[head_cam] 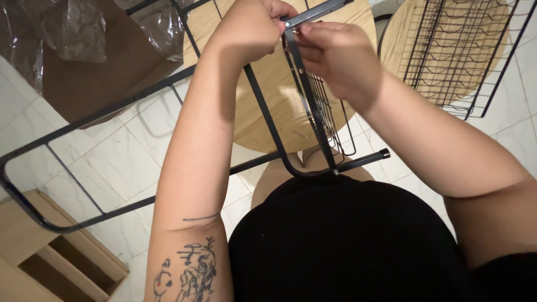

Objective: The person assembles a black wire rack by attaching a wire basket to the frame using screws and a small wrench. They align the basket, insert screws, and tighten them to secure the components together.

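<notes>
Nearest the lens I log a black garment (347, 240) filling the lower frame, with a tattooed left forearm rising from it at lower left. Just beyond, a black metal frame (112, 120) of thin tubing runs from the lap out over the white tiled floor (112, 162); one rubber-capped tube end (384, 152) pokes out to the right. A wooden box (56, 257) sits on the floor at lower left.

Farther up, I note both hands meeting at a flat black bracket (305, 67) joined to the frame's upper corner. Left hand (251, 28): grip clenched on the bracket's top end, fingers curled over it. Right hand (341, 56): grip pinched on the same bracket just beside the left, fingertips touching the strip. A small wire grid panel (327, 112) hangs below the right hand.

Behind them lies a round wooden counter (268, 100). Farthest: a black wire rack (453, 50) on a second round top at upper right, brown cardboard (106, 72) and clear plastic wrap (67, 28) at upper left.
</notes>
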